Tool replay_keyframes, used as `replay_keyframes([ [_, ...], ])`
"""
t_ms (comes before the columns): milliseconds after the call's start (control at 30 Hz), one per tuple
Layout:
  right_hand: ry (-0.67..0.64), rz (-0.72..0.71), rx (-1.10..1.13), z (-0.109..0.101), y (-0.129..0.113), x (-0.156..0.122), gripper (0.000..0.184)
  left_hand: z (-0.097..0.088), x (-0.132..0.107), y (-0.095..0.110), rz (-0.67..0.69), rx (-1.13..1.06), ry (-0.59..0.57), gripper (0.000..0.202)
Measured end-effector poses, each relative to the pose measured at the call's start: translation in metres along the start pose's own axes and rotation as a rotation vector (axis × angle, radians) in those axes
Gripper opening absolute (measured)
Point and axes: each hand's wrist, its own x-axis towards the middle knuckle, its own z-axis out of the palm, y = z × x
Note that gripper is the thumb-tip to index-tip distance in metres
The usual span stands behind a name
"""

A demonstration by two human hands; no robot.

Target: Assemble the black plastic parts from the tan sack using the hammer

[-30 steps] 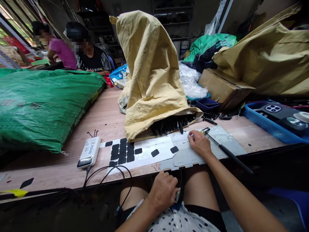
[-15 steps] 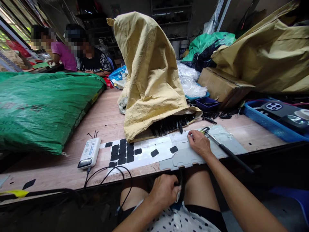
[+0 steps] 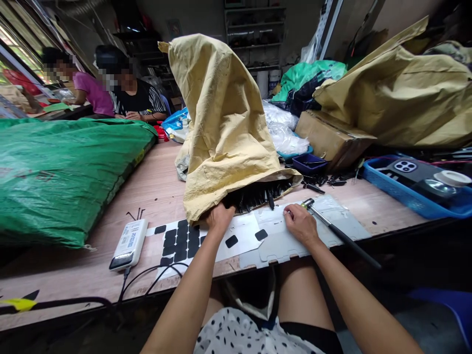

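Observation:
My left hand [image 3: 220, 218] reaches into the open mouth of the tan paper sack [image 3: 224, 123]; its fingertips are hidden among the black parts [image 3: 258, 194] spilling from the sack. My right hand [image 3: 300, 223] rests on the grey sheet [image 3: 291, 241], fingers curled in a pinch next to the head of a small hammer [image 3: 337, 231]. What the pinch holds is too small to see. Between the hands lies a white backing sheet [image 3: 243, 231] with black rounded pads [image 3: 180, 241] on it.
A white power bank [image 3: 129, 237] with a black cable lies at the left. A big green sack [image 3: 62, 172] fills the left side. A blue tray [image 3: 416, 187], cardboard box [image 3: 332, 137] and more tan sacks stand at the right. Two people [image 3: 110, 91] sit at the far left.
My left hand has come up from my lap and reached forward to the mouth of the tan sack. My right hand has stayed on the grey sheet.

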Motion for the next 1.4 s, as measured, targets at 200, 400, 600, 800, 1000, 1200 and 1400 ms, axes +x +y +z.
replay_keyframes([
  [200, 0.303, 0.318, -0.315, -0.021, 0.021, -0.017, 0.036, 0.002, -0.055, -0.027, 0.316, -0.107, 0.093, 0.014],
  [400, -0.028, 0.442, -0.316, -0.04, 0.058, -0.024, 0.028, 0.03, -0.073, -0.036, 0.577, -0.255, -0.044, 0.011],
  [600, 0.075, 0.291, 0.122, -0.047, 0.009, -0.028, 0.025, 0.034, -0.068, -0.037, 0.58, -0.269, -0.078, 0.014],
  [800, -0.103, 0.042, 0.548, -0.034, -0.073, -0.049, 0.031, 0.039, -0.066, -0.039, 0.513, -0.332, -0.082, 0.017],
  [1000, -0.145, -0.101, 0.423, -0.023, -0.102, -0.059, 0.038, 0.037, -0.068, -0.034, 0.468, -0.333, -0.081, 0.016],
  [1200, -0.113, -0.145, 0.275, -0.016, -0.109, -0.07, 0.042, 0.035, -0.068, -0.035, 0.479, -0.318, -0.085, 0.009],
  [1400, -0.089, -0.122, 0.334, -0.015, -0.099, -0.066, 0.041, 0.038, -0.067, -0.038, 0.498, -0.345, -0.078, 0.012],
])
